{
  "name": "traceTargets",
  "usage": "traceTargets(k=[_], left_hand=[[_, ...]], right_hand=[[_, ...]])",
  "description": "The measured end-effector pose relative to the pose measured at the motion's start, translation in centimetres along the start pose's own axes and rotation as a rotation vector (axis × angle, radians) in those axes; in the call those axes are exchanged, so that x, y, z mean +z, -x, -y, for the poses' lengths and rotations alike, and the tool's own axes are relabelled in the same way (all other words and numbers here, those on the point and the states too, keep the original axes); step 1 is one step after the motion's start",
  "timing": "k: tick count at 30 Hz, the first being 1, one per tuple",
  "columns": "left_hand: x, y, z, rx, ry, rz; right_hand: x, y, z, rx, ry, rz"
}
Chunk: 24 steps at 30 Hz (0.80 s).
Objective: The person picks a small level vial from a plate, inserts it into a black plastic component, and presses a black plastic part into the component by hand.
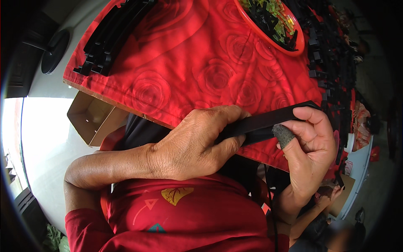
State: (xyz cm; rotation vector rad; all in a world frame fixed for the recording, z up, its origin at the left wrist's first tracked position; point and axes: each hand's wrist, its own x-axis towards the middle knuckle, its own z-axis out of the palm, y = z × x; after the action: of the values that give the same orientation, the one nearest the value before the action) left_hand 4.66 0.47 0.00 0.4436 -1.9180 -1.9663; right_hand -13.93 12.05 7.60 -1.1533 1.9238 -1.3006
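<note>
My left hand (pixel 197 140) is closed around one end of a long black plastic piece (pixel 268 119), thumb below and fingers above. At its other end my right hand (pixel 312 147) pinches it between fingers and thumb. Grey wrapping (pixel 283 136) covers the tip of my right thumb. The piece looks like a narrow bar with a second strip along its lower side; its exact kind cannot be made out. It is held slightly tilted, right end higher, above the near edge of a table with a red rose-patterned cloth (pixel 168 63).
Long black plastic pieces (pixel 111 38) lie stacked at the far left. A red bowl (pixel 300 44) holds small yellow-green and black parts at the far right. Beside it is a heap of black parts (pixel 331 63). A cardboard box (pixel 94 117) stands left; another person's hand (pixel 333 194) shows at lower right.
</note>
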Motion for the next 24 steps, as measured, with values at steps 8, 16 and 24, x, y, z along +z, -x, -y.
traceTargets(k=[8,16,24], left_hand=[[0.1,0.2,0.1,0.036,-0.034,-0.031],[0.5,0.1,-0.1,0.033,-0.005,-0.070],[0.4,0.0,-0.2,0.030,-0.022,-0.079]], right_hand=[[0.6,0.8,0.1,-0.099,0.177,-0.076],[1.4,1.8,-0.2,-0.246,0.229,-0.179],[1.2,2.1,0.7,-0.250,0.391,-0.108]])
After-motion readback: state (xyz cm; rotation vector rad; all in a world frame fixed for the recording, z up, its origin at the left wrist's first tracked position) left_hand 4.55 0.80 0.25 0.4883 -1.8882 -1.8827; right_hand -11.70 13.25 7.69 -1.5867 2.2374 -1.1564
